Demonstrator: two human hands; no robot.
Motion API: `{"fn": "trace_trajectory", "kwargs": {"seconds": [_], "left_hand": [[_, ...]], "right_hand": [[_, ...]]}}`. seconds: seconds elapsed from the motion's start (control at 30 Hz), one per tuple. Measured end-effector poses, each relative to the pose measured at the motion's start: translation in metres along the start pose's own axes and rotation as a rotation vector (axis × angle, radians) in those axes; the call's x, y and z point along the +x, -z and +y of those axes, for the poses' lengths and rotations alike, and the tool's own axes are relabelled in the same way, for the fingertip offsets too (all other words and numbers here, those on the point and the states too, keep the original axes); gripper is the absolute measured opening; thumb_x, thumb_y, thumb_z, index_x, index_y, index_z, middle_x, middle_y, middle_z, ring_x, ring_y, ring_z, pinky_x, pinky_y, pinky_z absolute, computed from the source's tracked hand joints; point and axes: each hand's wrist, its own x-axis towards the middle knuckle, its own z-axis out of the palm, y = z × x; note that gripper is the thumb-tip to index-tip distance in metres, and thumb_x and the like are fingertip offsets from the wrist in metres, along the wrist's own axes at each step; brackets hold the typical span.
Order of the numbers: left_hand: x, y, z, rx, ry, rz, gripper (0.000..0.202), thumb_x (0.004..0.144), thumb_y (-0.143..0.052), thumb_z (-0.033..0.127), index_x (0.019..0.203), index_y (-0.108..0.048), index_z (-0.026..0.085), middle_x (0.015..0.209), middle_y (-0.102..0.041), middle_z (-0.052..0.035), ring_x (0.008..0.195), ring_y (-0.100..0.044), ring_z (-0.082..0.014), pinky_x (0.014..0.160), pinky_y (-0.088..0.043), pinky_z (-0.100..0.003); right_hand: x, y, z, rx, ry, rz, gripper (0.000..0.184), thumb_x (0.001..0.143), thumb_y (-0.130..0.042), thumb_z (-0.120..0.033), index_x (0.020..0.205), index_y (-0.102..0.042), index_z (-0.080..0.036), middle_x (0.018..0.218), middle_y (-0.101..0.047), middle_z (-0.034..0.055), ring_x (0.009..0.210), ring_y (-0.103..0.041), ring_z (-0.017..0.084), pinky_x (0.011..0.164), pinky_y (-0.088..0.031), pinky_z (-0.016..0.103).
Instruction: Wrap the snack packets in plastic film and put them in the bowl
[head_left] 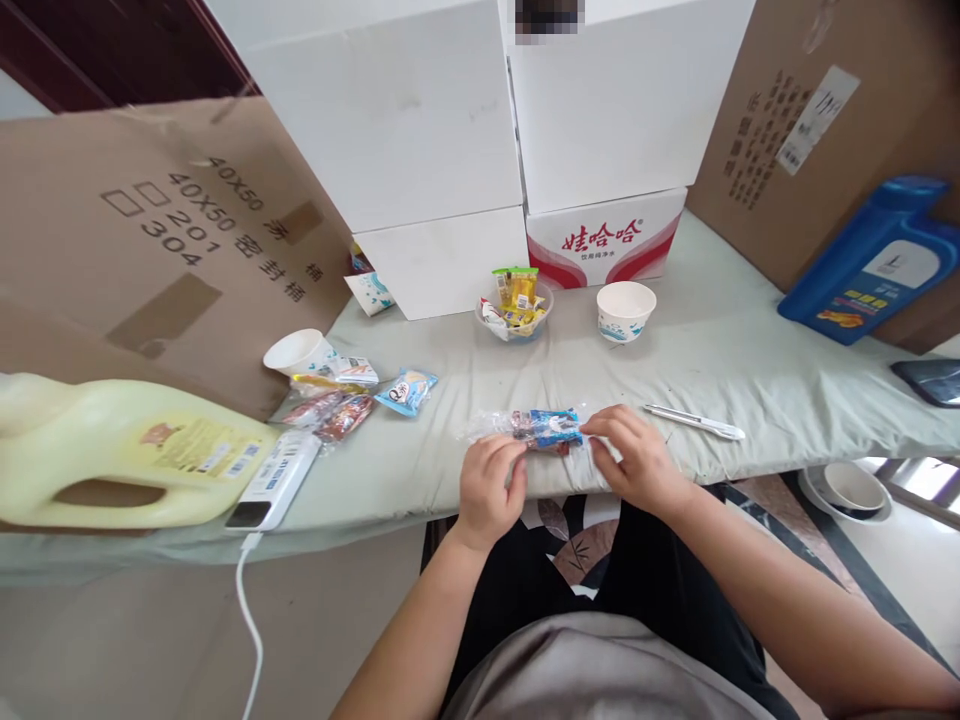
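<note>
A blue snack packet point(556, 427) lies near the table's front edge. Touching its left end is a dark red snack in a clear wrapper point(491, 424); some red packaging shows beneath. My left hand point(491, 485) is curled at the near left side, fingertips on the wrapped snack. From the right, my right hand point(634, 455) has its fingertips on the blue packet's right end, the thumb lower down. Just beyond that hand lies a white pen point(694, 421).
Behind are a clear bowl of snacks point(514, 325), a paper bowl point(627, 312) and stacked white boxes point(390, 130). Left stand a tipped paper bowl point(300, 352), packets point(407, 391), a power strip point(277, 485) and a yellow jug point(120, 450). Right are a blue bottle point(874, 260) and phone point(930, 382).
</note>
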Motion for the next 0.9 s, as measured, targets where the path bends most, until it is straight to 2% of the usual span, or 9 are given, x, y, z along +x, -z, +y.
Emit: {"fn": "trace_trajectory", "kwargs": {"seconds": [0.1, 0.2, 0.33, 0.43, 0.53, 0.63, 0.7, 0.83, 0.9], "left_hand": [[0.012, -0.005, -0.003, 0.179, 0.007, -0.133, 0.033, 0.092, -0.051, 0.028, 0.124, -0.056, 0.022, 0.122, -0.062, -0.0129, 0.120, -0.052, -0.0306, 0.100, -0.040, -0.049], [0.015, -0.002, -0.011, 0.291, 0.000, -0.113, 0.024, 0.091, -0.053, 0.025, 0.111, -0.065, 0.022, 0.098, -0.068, -0.0096, 0.103, -0.058, -0.0284, 0.095, -0.040, -0.048], [0.004, 0.016, -0.002, 0.298, -0.128, -0.056, 0.017, 0.085, -0.055, 0.013, 0.088, -0.068, 0.025, 0.081, -0.066, -0.0050, 0.092, -0.060, -0.0248, 0.092, -0.041, -0.046], [-0.008, 0.031, 0.008, 0.245, -0.208, -0.186, 0.019, 0.085, -0.054, 0.010, 0.088, -0.066, 0.025, 0.083, -0.067, -0.0038, 0.094, -0.061, -0.0232, 0.090, -0.043, -0.043], [-0.021, 0.042, 0.009, 0.206, -0.201, -0.303, 0.020, 0.086, -0.052, 0.009, 0.088, -0.065, 0.024, 0.083, -0.068, -0.0031, 0.091, -0.062, -0.0217, 0.086, -0.045, -0.040], [-0.029, 0.047, 0.001, 0.160, -0.064, -0.292, 0.017, 0.087, -0.051, 0.013, 0.085, -0.064, 0.024, 0.080, -0.068, -0.0027, 0.084, -0.063, -0.0206, 0.081, -0.048, -0.037], [-0.027, 0.047, -0.008, 0.101, 0.135, -0.236, 0.013, 0.087, -0.051, 0.019, 0.084, -0.063, 0.023, 0.079, -0.068, -0.0024, 0.078, -0.063, -0.0191, 0.075, -0.049, -0.034], [-0.007, 0.042, -0.029, -0.077, 0.639, -0.067, 0.015, 0.085, -0.053, 0.033, 0.087, -0.060, 0.020, 0.067, -0.063, 0.0003, 0.061, -0.061, -0.0158, 0.063, -0.050, -0.029], [0.004, 0.040, -0.031, -0.083, 0.713, 0.087, 0.017, 0.083, -0.054, 0.033, 0.090, -0.058, 0.018, 0.068, -0.061, 0.0006, 0.059, -0.060, -0.0147, 0.061, -0.050, -0.028]], "right_hand": [[-0.001, -0.012, 0.003, -0.139, -0.083, -0.086, 0.033, 0.092, -0.052, -0.036, 0.120, -0.054, -0.019, 0.112, -0.061, 0.0137, 0.106, -0.057, 0.028, 0.086, -0.051, 0.044], [-0.008, -0.019, 0.014, -0.246, -0.194, -0.106, 0.028, 0.093, -0.050, -0.033, 0.115, -0.058, -0.017, 0.104, -0.063, 0.0136, 0.098, -0.059, 0.028, 0.080, -0.051, 0.042], [-0.020, -0.007, 0.011, -0.162, -0.034, -0.162, 0.019, 0.094, -0.045, -0.020, 0.099, -0.063, -0.020, 0.091, -0.065, 0.0084, 0.086, -0.057, 0.023, 0.077, -0.048, 0.037], [-0.035, 0.005, 0.004, -0.123, 0.034, -0.165, 0.018, 0.094, -0.045, -0.017, 0.101, -0.061, -0.021, 0.094, -0.065, 0.0081, 0.088, -0.055, 0.022, 0.077, -0.046, 0.038], [-0.051, 0.014, 0.005, -0.118, -0.002, -0.163, 0.017, 0.092, -0.045, -0.013, 0.098, -0.059, -0.020, 0.092, -0.065, 0.0074, 0.087, -0.055, 0.022, 0.076, -0.045, 0.037], [-0.062, 0.016, 0.010, -0.105, -0.044, -0.141, 0.017, 0.089, -0.044, -0.008, 0.094, -0.056, -0.019, 0.090, -0.064, 0.0067, 0.086, -0.056, 0.021, 0.074, -0.045, 0.036], [-0.064, 0.014, 0.013, -0.107, -0.067, -0.100, 0.017, 0.087, -0.044, -0.007, 0.091, -0.055, -0.019, 0.088, -0.064, 0.0061, 0.085, -0.056, 0.021, 0.074, -0.045, 0.036], [-0.063, 0.010, 0.016, -0.153, -0.125, -0.008, 0.017, 0.083, -0.045, -0.006, 0.088, -0.054, -0.019, 0.083, -0.062, 0.0052, 0.082, -0.056, 0.021, 0.074, -0.046, 0.036], [-0.061, 0.011, 0.012, -0.172, -0.138, 0.026, 0.019, 0.082, -0.045, -0.006, 0.090, -0.056, -0.019, 0.087, -0.063, 0.0062, 0.086, -0.057, 0.022, 0.077, -0.047, 0.037]]}}
